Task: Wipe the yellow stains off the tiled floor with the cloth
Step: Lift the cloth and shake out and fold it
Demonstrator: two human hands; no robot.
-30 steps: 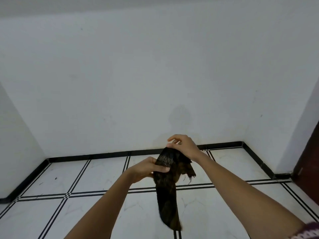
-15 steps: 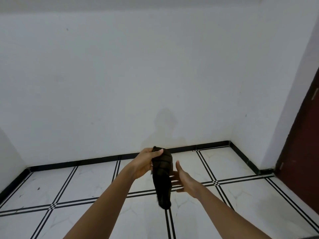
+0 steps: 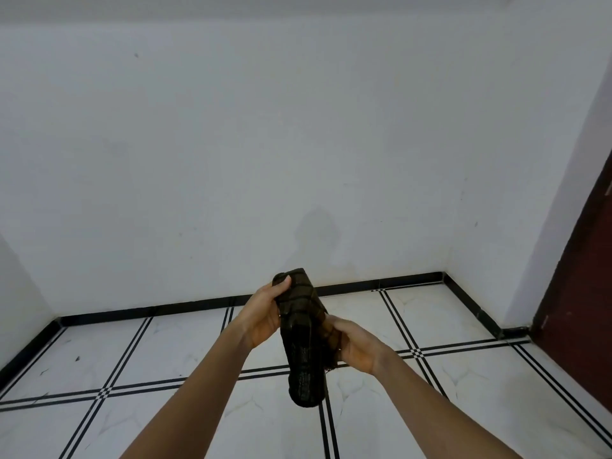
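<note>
A dark, bunched cloth (image 3: 303,352) hangs in front of me, well above the floor. My left hand (image 3: 265,313) pinches its upper end with the thumb on top. My right hand (image 3: 354,346) grips its right side lower down, fingers wrapped around the fabric. The cloth's lower end dangles free below both hands. The white tiled floor (image 3: 165,352) has black double lines between tiles. I see no yellow stains on the part of the floor that shows.
A white wall (image 3: 298,144) rises straight ahead with a black skirting (image 3: 165,312) along its base. A dark red door (image 3: 579,293) stands at the right edge. Another white wall closes the left side.
My right hand, open beside the cloth half a second ago, has closed on its side. A second ago it held the top. The view has shifted slightly left.
</note>
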